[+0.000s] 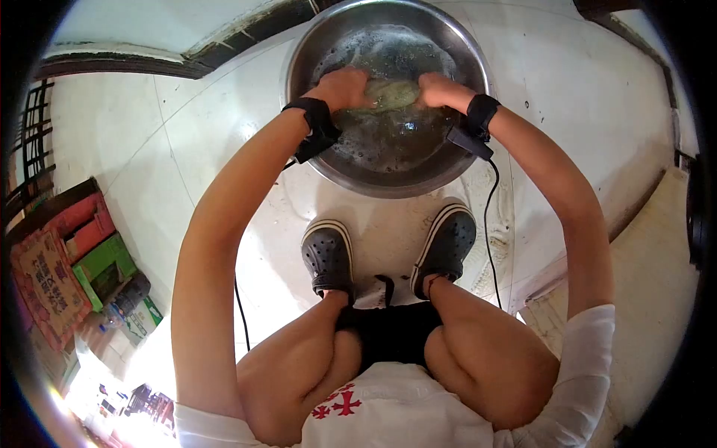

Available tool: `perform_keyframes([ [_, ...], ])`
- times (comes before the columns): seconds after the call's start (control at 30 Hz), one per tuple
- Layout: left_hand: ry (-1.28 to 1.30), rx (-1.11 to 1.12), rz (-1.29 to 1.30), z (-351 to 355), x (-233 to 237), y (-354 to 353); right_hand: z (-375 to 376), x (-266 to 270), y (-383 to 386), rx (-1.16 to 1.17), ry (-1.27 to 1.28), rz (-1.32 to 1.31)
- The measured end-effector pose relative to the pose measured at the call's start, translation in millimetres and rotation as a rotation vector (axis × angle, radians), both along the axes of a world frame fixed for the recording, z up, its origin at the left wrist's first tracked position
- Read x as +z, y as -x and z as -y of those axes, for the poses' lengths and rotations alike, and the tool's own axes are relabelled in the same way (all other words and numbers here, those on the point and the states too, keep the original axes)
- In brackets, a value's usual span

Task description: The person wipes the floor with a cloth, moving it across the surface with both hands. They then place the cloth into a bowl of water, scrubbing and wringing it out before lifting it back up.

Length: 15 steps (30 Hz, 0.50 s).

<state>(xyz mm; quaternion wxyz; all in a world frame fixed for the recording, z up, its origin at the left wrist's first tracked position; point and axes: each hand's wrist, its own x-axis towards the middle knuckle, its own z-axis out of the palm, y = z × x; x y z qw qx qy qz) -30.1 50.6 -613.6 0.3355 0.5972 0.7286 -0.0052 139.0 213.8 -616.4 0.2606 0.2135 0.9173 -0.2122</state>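
Observation:
A large metal basin point(299, 56) on the floor holds sudsy, murky water point(392, 145). Across its middle stretches a wet, pale green bundle that looks like cloth point(394, 95), partly at the water's surface. My left hand point(345, 88) grips the bundle's left end with curled fingers. At its right end, my right hand point(441, 91) is closed on it too. Some fingertips are hidden behind the bundle or under water. Black straps with small devices circle both wrists, and a cable hangs from each.
My feet in dark clogs point(328, 256) stand just in front of the basin on pale floor tiles point(582, 97). Cardboard boxes point(52, 287) and a green carton point(104, 269) are at the left. The right cable point(489, 239) runs down beside my leg.

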Motion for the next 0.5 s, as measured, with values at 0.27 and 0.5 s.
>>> perform_keyframes([
  [0.27,0.099,0.245,0.511,-3.4,50.3,13.7,-14.6,58.7,-0.7,-0.008,-0.173,-0.488],
  [0.5,-0.058,0.605,1.104,23.9,94.6,6.8,-16.3,110.7,-27.3,0.110,-0.296,-1.033],
])
